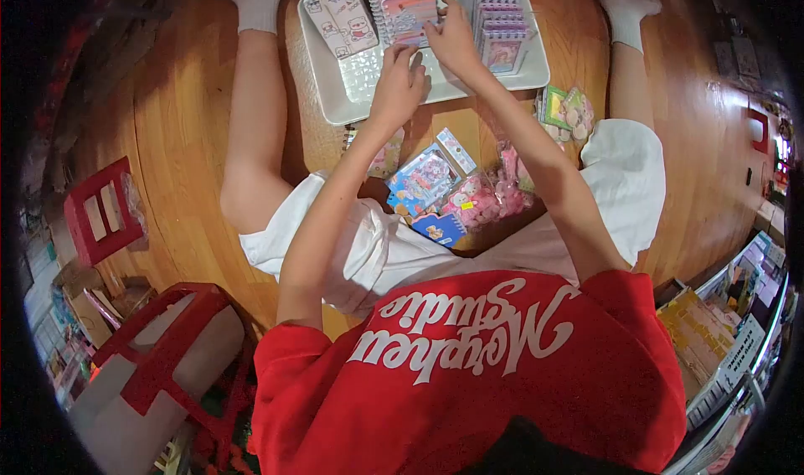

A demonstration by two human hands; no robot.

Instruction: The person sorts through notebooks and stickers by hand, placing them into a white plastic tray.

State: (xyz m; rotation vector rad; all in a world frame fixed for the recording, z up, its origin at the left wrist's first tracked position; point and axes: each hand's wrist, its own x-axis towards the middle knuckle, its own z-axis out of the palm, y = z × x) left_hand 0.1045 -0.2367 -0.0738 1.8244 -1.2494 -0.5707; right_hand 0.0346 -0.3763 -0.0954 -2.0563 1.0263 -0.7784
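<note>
A white tray (333,106) holds rows of small spiral notebooks. My right hand (455,46) grips the right side of a pink and blue spiral notebook (408,14) at the front of the middle row. Bent fingers of my left hand (399,88) close at that notebook's lower edge; their tips are partly hidden. Left of it stands a row of white spiral notebooks with bear drawings (347,24). Purple-edged notebooks (502,48) fill the right row, just beside my right hand.
Between my legs lie a blue character pack (420,178), a blue notebook (440,229) and a bag of pink plush trinkets (473,200). Green packets (565,111) sit right of the tray. A red stool (105,211) and a red-framed seat (167,349) stand left; a rack (737,333) is at right.
</note>
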